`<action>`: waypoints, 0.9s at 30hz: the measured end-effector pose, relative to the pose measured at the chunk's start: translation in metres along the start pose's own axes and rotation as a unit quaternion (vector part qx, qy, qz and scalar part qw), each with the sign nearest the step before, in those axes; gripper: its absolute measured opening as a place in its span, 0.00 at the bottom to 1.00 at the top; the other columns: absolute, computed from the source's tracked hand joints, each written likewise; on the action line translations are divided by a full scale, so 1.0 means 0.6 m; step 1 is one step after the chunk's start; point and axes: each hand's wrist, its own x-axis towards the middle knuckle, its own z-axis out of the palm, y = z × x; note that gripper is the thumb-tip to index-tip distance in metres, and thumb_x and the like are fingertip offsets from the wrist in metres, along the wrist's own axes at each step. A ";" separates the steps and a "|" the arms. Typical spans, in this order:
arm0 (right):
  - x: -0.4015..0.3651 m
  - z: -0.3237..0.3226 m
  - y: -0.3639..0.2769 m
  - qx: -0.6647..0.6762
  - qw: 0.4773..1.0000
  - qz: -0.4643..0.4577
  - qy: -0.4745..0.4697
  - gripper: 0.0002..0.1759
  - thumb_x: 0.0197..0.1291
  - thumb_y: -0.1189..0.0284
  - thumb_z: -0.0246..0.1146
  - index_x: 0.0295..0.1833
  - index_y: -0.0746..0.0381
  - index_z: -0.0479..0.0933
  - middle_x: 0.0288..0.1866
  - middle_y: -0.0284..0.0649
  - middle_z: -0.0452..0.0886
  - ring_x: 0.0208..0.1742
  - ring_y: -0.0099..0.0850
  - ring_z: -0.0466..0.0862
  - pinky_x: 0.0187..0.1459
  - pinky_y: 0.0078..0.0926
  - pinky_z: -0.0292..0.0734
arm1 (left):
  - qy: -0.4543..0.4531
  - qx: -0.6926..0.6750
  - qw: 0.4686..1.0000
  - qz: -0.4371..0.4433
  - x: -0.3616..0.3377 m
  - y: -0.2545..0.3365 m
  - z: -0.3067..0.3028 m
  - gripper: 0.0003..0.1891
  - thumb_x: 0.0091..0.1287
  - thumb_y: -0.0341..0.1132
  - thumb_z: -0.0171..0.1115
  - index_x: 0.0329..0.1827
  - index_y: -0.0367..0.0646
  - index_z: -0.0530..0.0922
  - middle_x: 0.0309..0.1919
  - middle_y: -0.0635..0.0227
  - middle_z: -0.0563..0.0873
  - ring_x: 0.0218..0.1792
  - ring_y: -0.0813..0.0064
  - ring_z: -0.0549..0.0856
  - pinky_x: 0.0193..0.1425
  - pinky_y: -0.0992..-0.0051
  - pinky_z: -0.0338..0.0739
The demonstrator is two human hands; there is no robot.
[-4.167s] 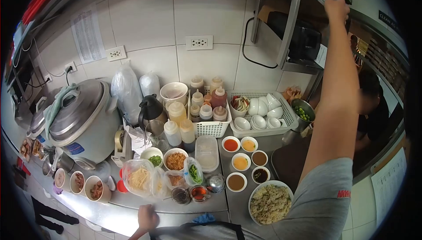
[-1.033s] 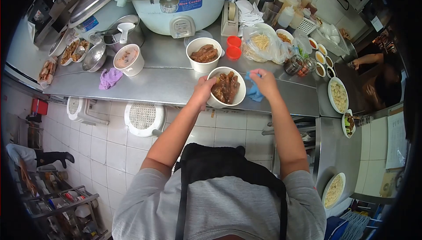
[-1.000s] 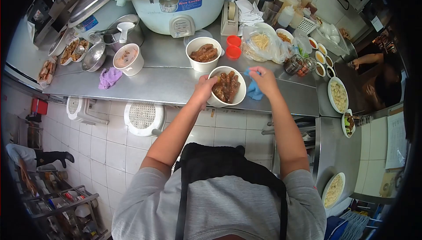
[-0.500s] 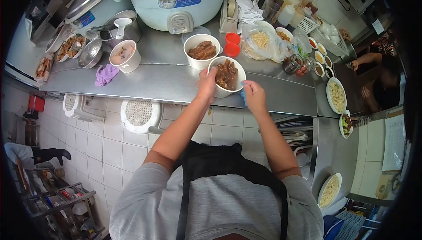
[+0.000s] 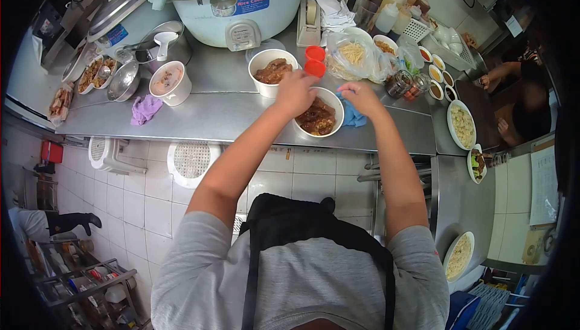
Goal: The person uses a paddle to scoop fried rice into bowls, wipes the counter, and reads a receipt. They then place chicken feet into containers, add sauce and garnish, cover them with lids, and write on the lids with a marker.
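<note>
Near bowl (image 5: pixel 338 108), handling apparently underway: right hand (image 5: pixel 362 98) pinched cloth (image 5: pixel 354 117); left hand (image 5: pixel 295 94), grip unclear, overlapped far rim; steady bowl seemingly wanted next.

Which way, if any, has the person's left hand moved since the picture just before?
Yes: the left hand has moved outward, closer to the tape dispenser, from the left side of the nearer white bowl to its far-left edge.

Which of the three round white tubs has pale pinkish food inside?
The leftmost tub, beside the purple cloth. The middle tub and the right tub hold glossy, dark brown food instead.
</note>
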 end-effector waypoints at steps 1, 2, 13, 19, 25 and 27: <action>0.004 0.002 -0.010 -0.042 0.998 -0.037 -0.012 0.08 0.49 0.72 0.56 0.35 0.60 0.78 0.30 0.39 0.78 0.32 0.31 0.77 0.35 0.28 0.71 | -0.056 0.018 0.998 0.014 0.022 -0.001 0.017 0.10 0.54 0.38 0.55 0.39 0.48 0.77 0.38 0.61 0.76 0.44 0.58 0.73 0.47 0.64 0.69; 0.009 0.008 -0.012 -0.115 0.991 -0.067 -0.015 0.08 0.49 0.72 0.56 0.35 0.59 0.78 0.31 0.39 0.78 0.34 0.33 0.77 0.36 0.30 0.71 | -0.112 0.037 0.993 0.029 0.039 -0.005 0.031 0.08 0.54 0.36 0.55 0.35 0.49 0.78 0.36 0.62 0.77 0.42 0.58 0.75 0.46 0.63 0.70; -0.037 -0.054 -0.009 -0.048 0.991 0.078 -0.094 0.09 0.51 0.73 0.56 0.39 0.59 0.76 0.35 0.35 0.78 0.36 0.26 0.76 0.38 0.25 0.71 | -0.131 0.062 0.980 -0.137 0.017 -0.009 0.022 0.07 0.54 0.34 0.52 0.31 0.43 0.76 0.29 0.56 0.80 0.34 0.58 0.79 0.38 0.63 0.73; -0.007 -0.028 -0.022 -0.086 0.996 -0.030 0.016 0.08 0.49 0.72 0.57 0.37 0.59 0.76 0.35 0.35 0.78 0.36 0.31 0.76 0.39 0.25 0.71 | -0.087 -0.018 0.991 -0.099 0.032 -0.020 0.054 0.09 0.54 0.36 0.52 0.32 0.42 0.77 0.29 0.54 0.79 0.35 0.57 0.79 0.40 0.62 0.72; 0.013 0.011 -0.051 -0.302 0.934 -0.146 0.126 0.05 0.45 0.69 0.60 0.31 0.54 0.77 0.36 0.35 0.76 0.41 0.36 0.74 0.41 0.32 0.68 | -0.062 -0.029 0.993 -0.096 0.012 -0.023 0.063 0.10 0.56 0.36 0.52 0.34 0.43 0.79 0.31 0.54 0.78 0.36 0.56 0.78 0.41 0.62 0.71; 0.015 0.024 -0.055 -0.312 0.933 -0.146 0.107 0.04 0.45 0.68 0.60 0.30 0.53 0.78 0.35 0.34 0.75 0.42 0.34 0.74 0.41 0.32 0.67 | -0.043 -0.029 0.994 -0.093 0.009 -0.019 0.063 0.10 0.56 0.36 0.52 0.34 0.43 0.79 0.31 0.54 0.78 0.36 0.56 0.78 0.41 0.63 0.72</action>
